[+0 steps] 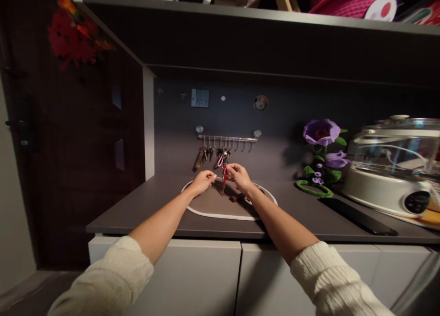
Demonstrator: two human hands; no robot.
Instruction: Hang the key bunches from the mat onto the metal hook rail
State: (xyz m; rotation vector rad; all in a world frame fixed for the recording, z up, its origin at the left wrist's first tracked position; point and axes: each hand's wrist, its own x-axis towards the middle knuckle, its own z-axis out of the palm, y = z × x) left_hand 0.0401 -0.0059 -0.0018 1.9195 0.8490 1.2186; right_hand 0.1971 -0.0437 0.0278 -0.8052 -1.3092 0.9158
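My right hand [238, 176] pinches a bunch of keys with a red tag [224, 174], which hangs just below the hook rack [227, 138] on the wall. To its left, my left hand [205, 181] is closed, fingertips pressed together near the keys; whether it grips something small I cannot make out. Other keys [205, 152] and a pink loop [221, 160] hang from the hooks. Under both hands lies a brown mat with a white rim [223, 215], and a small brown object [234, 199] rests on it.
On the right of the counter [144, 215] stand a purple knitted flower [321, 133], a black phone-like slab [357, 215] and a white appliance with a clear lid [385, 183]. A shelf [240, 13] overhangs the counter. A dark door [85, 169] is at the left.
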